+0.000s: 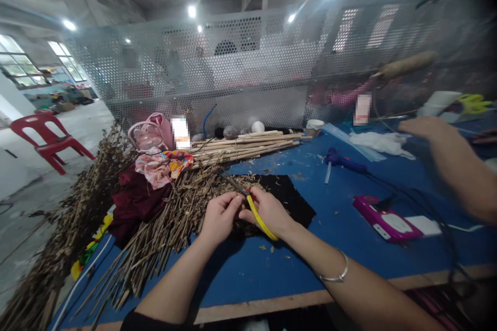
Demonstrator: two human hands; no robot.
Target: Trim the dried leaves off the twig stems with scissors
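My left hand [219, 216] is closed on a thin dry twig at the edge of a heap of twigs [163, 222] on the blue table [334, 248]. My right hand [267, 209] grips yellow-handled scissors [259, 217]; the dark blades point up-left over the twig heap, close to my left fingers. Both hands rest over a black cloth [289, 194] scattered with bits of twig. A silver bangle [337, 273] circles my right wrist.
Long pale sticks [248, 147] lie at the back by pink and floral fabric [161, 165]. A blue glue gun [344, 161], a pink device [382, 222] and cables lie to the right. Another person's arm [446, 158] reaches in from the right. A perforated metal screen [248, 62] stands behind.
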